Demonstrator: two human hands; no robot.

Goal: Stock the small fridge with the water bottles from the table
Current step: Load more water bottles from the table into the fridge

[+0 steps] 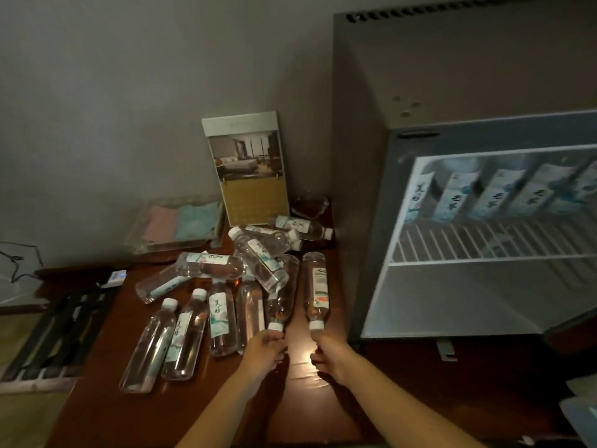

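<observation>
1. A dark wooden table (323, 415) is standing against the wall.
2. Water bottles (223, 318) are lying on their sides in a loose pile at its middle, some resting across others.
3. A small fridge (365, 189) is sitting at the right.
4. A clear tray (174, 227) of pink and teal cloths is lying back left, with a calendar card (248, 169) leaning just beside it.

The bench (323, 399) is dark reddish wood with a glossy varnish that throws back a bright glare. The water bottles (232, 270) on it are clear, smooth plastic with paper-looking labels (319, 286) and white plastic caps (316, 324). The fridge (358, 156) has a matt grey casing that looks like metal and a white wire shelf (484, 242) inside, and the tray (134, 236) is clear plastic holding soft cloths (197, 223).
</observation>
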